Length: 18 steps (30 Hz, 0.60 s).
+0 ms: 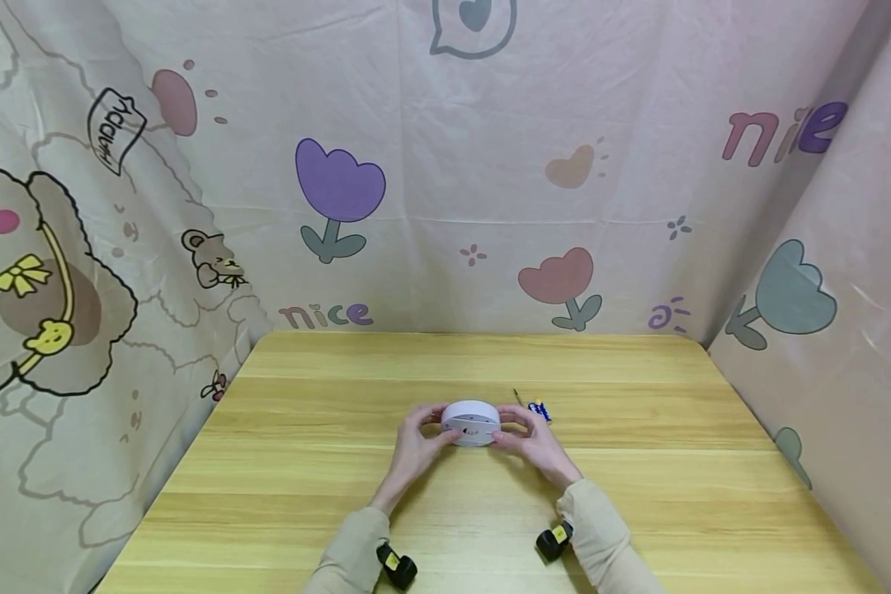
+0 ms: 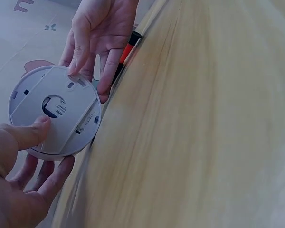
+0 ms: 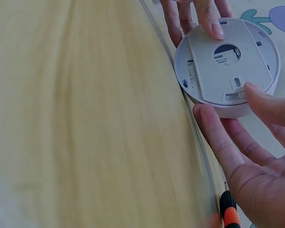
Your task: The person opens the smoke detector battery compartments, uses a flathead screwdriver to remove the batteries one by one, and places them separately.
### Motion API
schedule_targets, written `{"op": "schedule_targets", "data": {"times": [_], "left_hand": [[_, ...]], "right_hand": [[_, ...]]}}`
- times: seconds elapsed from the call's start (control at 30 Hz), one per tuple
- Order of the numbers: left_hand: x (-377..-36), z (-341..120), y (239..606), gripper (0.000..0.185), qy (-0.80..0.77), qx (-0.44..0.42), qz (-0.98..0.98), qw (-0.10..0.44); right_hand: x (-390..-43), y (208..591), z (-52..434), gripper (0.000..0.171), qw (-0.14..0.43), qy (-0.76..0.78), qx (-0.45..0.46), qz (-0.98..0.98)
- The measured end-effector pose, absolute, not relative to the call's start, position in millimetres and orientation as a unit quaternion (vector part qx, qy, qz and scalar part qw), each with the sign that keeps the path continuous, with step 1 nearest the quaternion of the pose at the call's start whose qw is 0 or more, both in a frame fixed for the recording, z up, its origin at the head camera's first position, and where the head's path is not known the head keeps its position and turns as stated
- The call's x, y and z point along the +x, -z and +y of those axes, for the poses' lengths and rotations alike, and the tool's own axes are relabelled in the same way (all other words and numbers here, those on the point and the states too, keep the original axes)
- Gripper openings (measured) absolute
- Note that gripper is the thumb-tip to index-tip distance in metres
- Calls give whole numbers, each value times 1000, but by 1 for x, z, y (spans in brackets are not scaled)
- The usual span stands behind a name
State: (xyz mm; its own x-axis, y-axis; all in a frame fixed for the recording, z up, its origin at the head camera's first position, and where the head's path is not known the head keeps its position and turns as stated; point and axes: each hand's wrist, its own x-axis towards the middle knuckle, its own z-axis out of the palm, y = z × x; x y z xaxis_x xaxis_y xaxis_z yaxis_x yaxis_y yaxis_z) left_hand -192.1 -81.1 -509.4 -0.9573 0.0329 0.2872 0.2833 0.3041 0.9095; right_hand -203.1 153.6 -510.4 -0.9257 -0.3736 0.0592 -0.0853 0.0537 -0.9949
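The white round device (image 1: 471,422) is gripped underside-up by the left hand (image 1: 418,445) and right hand (image 1: 531,441), fingers curled round its rim; the backplate likely needs twisting off next.

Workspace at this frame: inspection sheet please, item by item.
Surface: light wooden table, bare grain.
Job's things: round white plastic disc device, flat back plate facing the wrist cameras, held on edge on the table.
Clutter: red-and-black handled tool and small blue item behind the right hand.
Grippers: left hand and right hand grip the disc's opposite sides.
Cables: nothing seen.
Surroundings: pink cartoon-print sheet on three sides.
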Motion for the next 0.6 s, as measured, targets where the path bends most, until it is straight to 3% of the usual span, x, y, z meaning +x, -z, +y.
{"op": "schedule_targets", "data": {"times": [0.4, 0.6], "left_hand": [[-192, -83, 507, 45, 584, -118, -798, 90], [-190, -83, 508, 48, 583, -124, -801, 52]], "right_hand": [[-204, 512, 155, 51, 132, 715, -157, 668], [-204, 513, 156, 51, 138, 723, -148, 661]]}}
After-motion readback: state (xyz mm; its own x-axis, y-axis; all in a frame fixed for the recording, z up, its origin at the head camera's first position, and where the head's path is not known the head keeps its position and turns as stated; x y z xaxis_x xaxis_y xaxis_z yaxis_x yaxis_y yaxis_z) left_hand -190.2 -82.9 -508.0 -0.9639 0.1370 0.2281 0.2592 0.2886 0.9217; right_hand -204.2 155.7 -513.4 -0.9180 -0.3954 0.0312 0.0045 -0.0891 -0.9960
